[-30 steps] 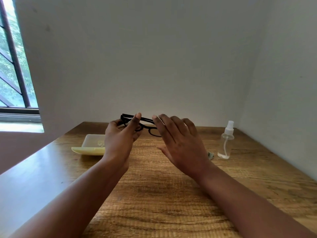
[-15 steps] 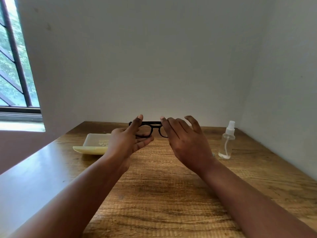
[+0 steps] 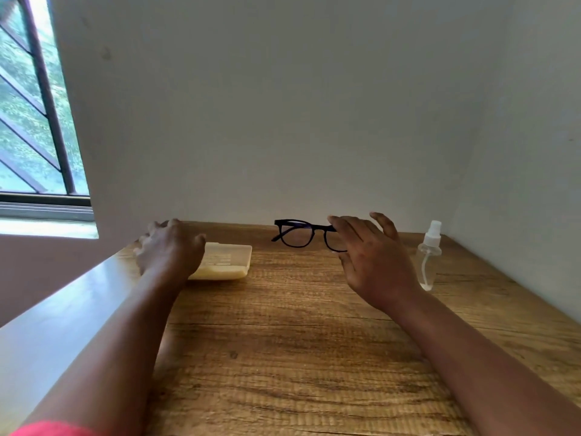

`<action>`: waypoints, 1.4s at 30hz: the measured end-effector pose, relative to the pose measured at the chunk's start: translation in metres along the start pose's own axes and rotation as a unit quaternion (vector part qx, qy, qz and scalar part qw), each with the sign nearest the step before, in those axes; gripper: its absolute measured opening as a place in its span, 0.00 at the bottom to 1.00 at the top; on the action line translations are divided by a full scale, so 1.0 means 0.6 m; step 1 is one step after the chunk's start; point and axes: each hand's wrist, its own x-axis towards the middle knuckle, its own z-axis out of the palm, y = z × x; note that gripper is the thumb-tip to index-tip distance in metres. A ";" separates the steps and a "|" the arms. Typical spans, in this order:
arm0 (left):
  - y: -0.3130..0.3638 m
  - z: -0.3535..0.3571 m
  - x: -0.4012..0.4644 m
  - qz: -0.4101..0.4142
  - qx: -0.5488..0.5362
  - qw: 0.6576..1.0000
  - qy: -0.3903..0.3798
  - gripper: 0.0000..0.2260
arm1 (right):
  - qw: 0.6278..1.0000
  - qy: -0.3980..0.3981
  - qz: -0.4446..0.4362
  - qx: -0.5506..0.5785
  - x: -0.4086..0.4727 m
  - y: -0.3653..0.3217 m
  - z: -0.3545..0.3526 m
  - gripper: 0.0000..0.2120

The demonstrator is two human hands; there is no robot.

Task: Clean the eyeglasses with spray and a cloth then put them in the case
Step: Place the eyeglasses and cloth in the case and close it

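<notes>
Black plastic-framed eyeglasses [image 3: 298, 234] are held off the table by the right hand [image 3: 374, 262], which pinches the frame at its right-hand lens; the fingers curl over the top of the frame, and the thumb is hidden behind the hand, so the exact contact underneath cannot be told. One lens and one folded temple project clear to the left of this hand, the lens facing the camera, the frame roughly level and raised above the wood. Just to the right of the right hand, partly behind its edge, a clear plastic spray bottle with a white pump head [image 3: 429, 253] stands upright on the table, not touched. Well to the left of the glasses, the left hand [image 3: 169, 250] rests palm down with loosely bent fingers on the left end of a pale yellow, flat rectangular eyeglass case [image 3: 232, 262]; its lid appears closed, and whether the fingers grip the far edge cannot be told. The case lies flat on the brown wood-grain table [image 3: 298, 341]. Beyond both hands is a plain white wall [image 3: 283, 105]; far to the left of the left hand, a barred window [image 3: 34, 121] shows green foliage. A red sleeve edge [image 3: 47, 429] shows at the left forearm.
</notes>
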 end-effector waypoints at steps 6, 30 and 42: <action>0.000 0.003 -0.004 -0.064 0.031 0.995 -0.065 0.22 | 0.999 -0.035 -0.002 0.020 -0.001 -0.002 0.005 0.28; 0.059 0.015 -0.059 -0.006 -0.468 0.744 -0.477 0.16 | 0.900 -0.174 0.121 0.380 -0.005 0.025 -0.033 0.25; 0.036 0.018 -0.045 0.086 -0.389 0.779 -0.484 0.28 | 0.849 -0.265 0.147 0.432 -0.010 0.027 -0.023 0.25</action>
